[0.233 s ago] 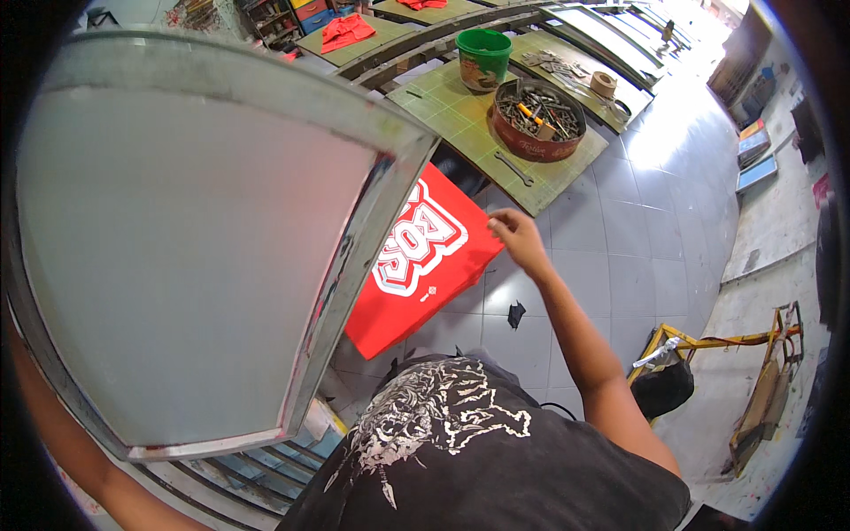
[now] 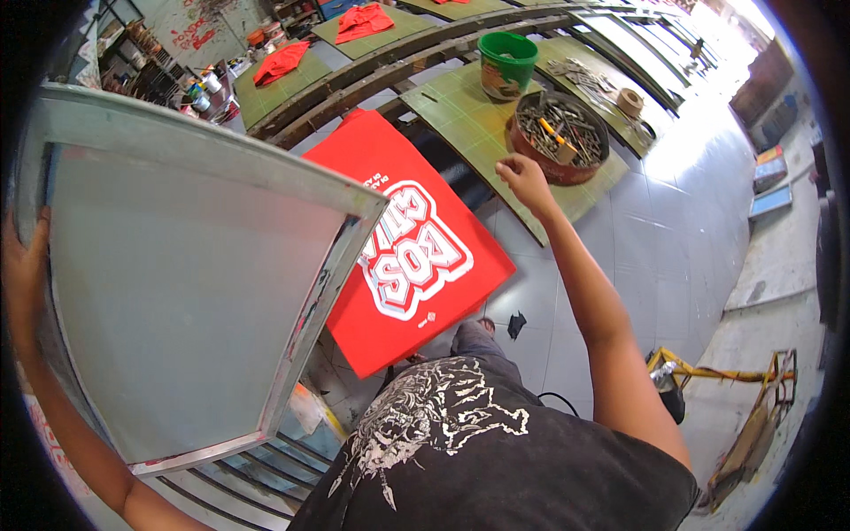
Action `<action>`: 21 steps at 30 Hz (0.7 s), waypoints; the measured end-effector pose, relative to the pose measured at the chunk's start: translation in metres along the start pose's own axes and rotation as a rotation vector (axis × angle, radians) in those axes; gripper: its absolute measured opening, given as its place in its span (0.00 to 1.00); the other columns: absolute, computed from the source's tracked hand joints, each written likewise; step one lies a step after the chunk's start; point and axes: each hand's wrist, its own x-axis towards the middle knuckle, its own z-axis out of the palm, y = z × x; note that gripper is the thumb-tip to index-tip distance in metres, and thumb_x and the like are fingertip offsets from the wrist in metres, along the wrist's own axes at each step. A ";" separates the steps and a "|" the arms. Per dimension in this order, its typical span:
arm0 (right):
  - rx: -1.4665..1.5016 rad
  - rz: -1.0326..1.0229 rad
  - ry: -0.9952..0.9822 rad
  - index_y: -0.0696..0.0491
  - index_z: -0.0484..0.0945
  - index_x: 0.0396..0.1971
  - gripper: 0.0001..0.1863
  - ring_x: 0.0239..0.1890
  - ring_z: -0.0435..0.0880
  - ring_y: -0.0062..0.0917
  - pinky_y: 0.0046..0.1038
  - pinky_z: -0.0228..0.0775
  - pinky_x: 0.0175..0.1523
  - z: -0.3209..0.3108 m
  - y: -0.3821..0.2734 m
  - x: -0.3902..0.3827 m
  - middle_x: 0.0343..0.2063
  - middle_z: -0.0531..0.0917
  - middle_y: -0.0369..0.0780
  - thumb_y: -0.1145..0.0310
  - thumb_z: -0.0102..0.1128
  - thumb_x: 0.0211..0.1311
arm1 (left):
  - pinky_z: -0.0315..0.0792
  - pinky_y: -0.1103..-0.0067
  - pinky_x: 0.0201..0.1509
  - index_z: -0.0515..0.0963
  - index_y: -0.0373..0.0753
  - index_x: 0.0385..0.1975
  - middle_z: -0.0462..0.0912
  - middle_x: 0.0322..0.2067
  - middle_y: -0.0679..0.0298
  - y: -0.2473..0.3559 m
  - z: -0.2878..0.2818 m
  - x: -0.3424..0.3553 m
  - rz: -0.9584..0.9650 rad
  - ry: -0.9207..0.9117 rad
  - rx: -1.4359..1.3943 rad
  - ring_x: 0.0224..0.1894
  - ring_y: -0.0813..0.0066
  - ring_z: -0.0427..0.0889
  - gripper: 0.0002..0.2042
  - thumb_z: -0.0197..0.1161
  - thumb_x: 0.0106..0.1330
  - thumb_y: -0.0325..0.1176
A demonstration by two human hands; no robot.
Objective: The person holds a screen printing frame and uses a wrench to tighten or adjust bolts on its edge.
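Note:
My left hand (image 2: 25, 274) grips the left side of a silk-screen frame (image 2: 212, 292), a metal frame with pale grey mesh held tilted at my left. My right hand (image 2: 524, 181) is raised over the corner of a green board, its fingers curled together near a round reddish tin (image 2: 584, 168). Whether anything is in those fingers cannot be made out. Between the hands a red cloth (image 2: 469, 296) with a large white and grey lettered print lies flat on a board. The screen frame hides its left part.
A green bucket (image 2: 508, 71) stands behind the tin, which is full of small metal pieces. A tape roll (image 2: 630, 102) sits on the neighbouring board. More red cloths (image 2: 282, 64) lie on boards farther off. A black scrap (image 2: 516, 325) lies on the tiled floor; yellow metal frame (image 2: 753, 375) at right.
My right hand has left the near corner of the red cloth and moved up toward the tin. The screen frame has shifted left, so more of the red cloth shows.

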 end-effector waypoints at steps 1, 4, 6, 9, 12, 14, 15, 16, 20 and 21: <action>-0.043 -0.054 -0.011 0.61 0.80 0.36 0.17 0.35 0.83 0.29 0.28 0.73 0.42 0.008 0.007 0.035 0.30 0.84 0.46 0.60 0.61 0.57 | 0.69 0.66 0.51 0.74 0.24 0.44 0.80 0.40 0.44 -0.008 0.006 -0.001 -0.009 0.053 0.147 0.39 0.53 0.79 0.23 0.66 0.56 0.39; -0.183 -0.138 -0.071 0.61 0.81 0.35 0.20 0.37 0.84 0.37 0.33 0.73 0.45 0.024 0.024 0.127 0.33 0.84 0.49 0.57 0.62 0.55 | 0.65 0.72 0.60 0.69 0.28 0.56 0.76 0.49 0.44 -0.062 0.035 -0.008 -0.041 0.166 0.563 0.52 0.57 0.76 0.28 0.60 0.62 0.44; -0.304 -0.115 -0.157 0.59 0.81 0.37 0.20 0.40 0.83 0.39 0.35 0.72 0.48 0.041 0.026 0.179 0.36 0.83 0.50 0.56 0.62 0.55 | 0.67 0.71 0.56 0.70 0.25 0.53 0.79 0.45 0.45 -0.019 0.042 -0.007 -0.016 0.091 0.566 0.48 0.57 0.78 0.25 0.60 0.61 0.38; -0.385 -0.142 -0.211 0.57 0.81 0.39 0.21 0.43 0.82 0.41 0.36 0.72 0.50 0.073 0.046 0.246 0.38 0.83 0.50 0.55 0.63 0.54 | 0.70 0.72 0.51 0.70 0.25 0.50 0.81 0.39 0.47 0.017 0.049 0.001 -0.147 -0.057 0.371 0.42 0.57 0.80 0.21 0.61 0.59 0.32; -0.409 -0.168 -0.258 0.57 0.80 0.42 0.21 0.45 0.81 0.43 0.37 0.71 0.51 0.101 0.065 0.294 0.40 0.82 0.51 0.56 0.64 0.54 | 0.70 0.71 0.51 0.70 0.24 0.51 0.80 0.40 0.45 0.056 0.064 0.010 -0.203 -0.093 0.311 0.42 0.56 0.80 0.23 0.62 0.59 0.33; -0.448 -0.160 -0.304 0.57 0.79 0.43 0.22 0.46 0.80 0.44 0.37 0.71 0.51 0.116 0.071 0.312 0.41 0.82 0.51 0.57 0.64 0.54 | 0.70 0.70 0.50 0.69 0.24 0.52 0.80 0.41 0.44 0.064 0.069 0.009 -0.172 -0.069 0.462 0.43 0.54 0.80 0.25 0.64 0.57 0.32; -0.451 -0.172 -0.313 0.57 0.79 0.44 0.21 0.47 0.80 0.43 0.37 0.71 0.52 0.120 0.075 0.321 0.43 0.81 0.51 0.59 0.63 0.54 | 0.70 0.69 0.50 0.69 0.24 0.52 0.79 0.40 0.43 0.068 0.073 0.008 -0.199 -0.067 0.496 0.43 0.53 0.80 0.25 0.64 0.57 0.32; -0.469 -0.150 -0.319 0.56 0.78 0.45 0.21 0.47 0.80 0.44 0.37 0.71 0.52 0.123 0.079 0.329 0.43 0.81 0.50 0.59 0.63 0.54 | 0.70 0.69 0.50 0.68 0.24 0.52 0.79 0.40 0.42 0.072 0.077 0.007 -0.223 -0.064 0.529 0.43 0.53 0.80 0.26 0.64 0.56 0.32; -0.523 -0.106 -0.285 0.53 0.78 0.47 0.20 0.48 0.79 0.43 0.39 0.71 0.51 0.131 0.082 0.357 0.44 0.81 0.49 0.61 0.61 0.55 | 0.71 0.69 0.45 0.68 0.24 0.52 0.79 0.35 0.42 0.115 0.105 0.021 -0.247 -0.100 0.405 0.38 0.53 0.81 0.27 0.66 0.53 0.29; -0.522 -0.158 -0.255 0.53 0.78 0.46 0.19 0.47 0.79 0.43 0.40 0.72 0.51 0.140 0.076 0.356 0.43 0.81 0.50 0.61 0.61 0.56 | 0.72 0.69 0.44 0.68 0.24 0.52 0.80 0.34 0.42 0.122 0.106 0.021 -0.263 -0.104 0.366 0.36 0.54 0.81 0.26 0.66 0.52 0.28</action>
